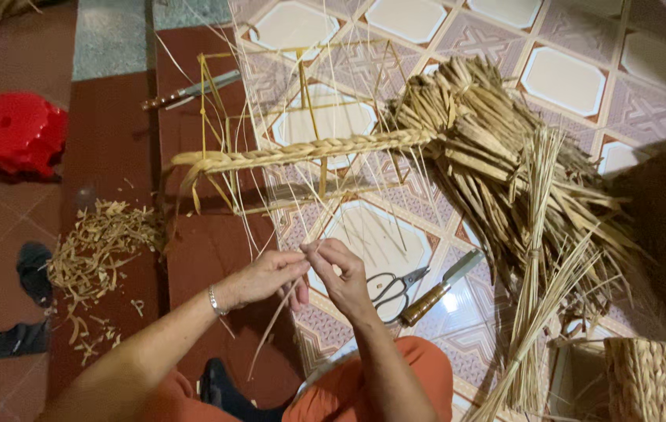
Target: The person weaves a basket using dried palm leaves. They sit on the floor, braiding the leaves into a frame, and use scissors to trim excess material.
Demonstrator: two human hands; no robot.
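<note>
I see my left hand point(264, 277) and right hand point(342, 275) meeting fingertip to fingertip low in the view, both pinching thin straw strands point(325, 195) that rise toward the braid point(302, 152) at 12 o'clock. Scissors point(392, 291) and a knife point(436, 291) lie just at 3 o'clock of my right hand, a straw bundle point(505, 172) at 2 o'clock, trimmings point(98, 246) at 9 o'clock.

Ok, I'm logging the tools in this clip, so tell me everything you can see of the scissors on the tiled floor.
The dark metal scissors lie flat on the patterned floor tiles, just right of the person's right hand without touching it. The two looped handles point toward the person and the short blades, slightly parted, point up and right. They rest against a wooden-handled knife lying beside them.
</note>
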